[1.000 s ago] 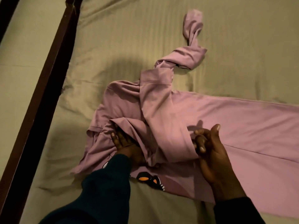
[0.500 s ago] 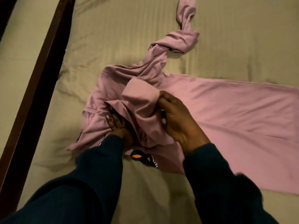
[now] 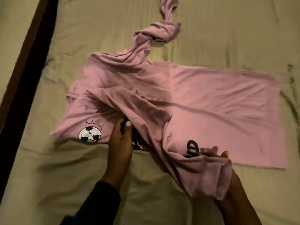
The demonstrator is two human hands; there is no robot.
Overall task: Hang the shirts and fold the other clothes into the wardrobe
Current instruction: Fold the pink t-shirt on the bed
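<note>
olive bedsheet (image 3: pixel 211 38), pink shirt (image 3: pixel 211 103) spread. left hand (image 3: pixel 121 143) pinches fold; right hand (image 3: pixel 215 155) grips sleeve. straightening underway; next untwist far sleeve.

A bed (image 3: pixel 227 30) covered by a creased olive-tan sheet (image 3: pixel 65 184) is seen, bordered at the left by a dark wooden frame rail (image 3: pixel 27 65). A pink garment (image 3: pixel 211 111) is spread directly on the sheet, its far sleeve (image 3: pixel 159 30) twisted and knotted toward the top edge.

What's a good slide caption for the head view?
Both hands straighten a pink shirt on the bed: left hand near its football print, right hand pulling a sleeve.
</note>
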